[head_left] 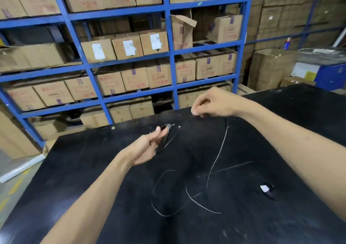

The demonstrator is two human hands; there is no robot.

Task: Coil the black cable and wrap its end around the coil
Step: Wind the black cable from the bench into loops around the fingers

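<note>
The left hand [148,146] is holding a small coil [167,131] of the black cable [215,161] in its fingers. The right hand [211,103] is pinching the strand. The rest is lying loose on the desk [93,169]. It looks thin, light and floppy, so hold it near the coil.

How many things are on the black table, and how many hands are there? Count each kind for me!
Hands: 2, the left hand and the right hand
Black cable: 1, partly coiled in the left hand, the rest loose on the table
Small dark object with a white tag: 1
Total: 4
</note>
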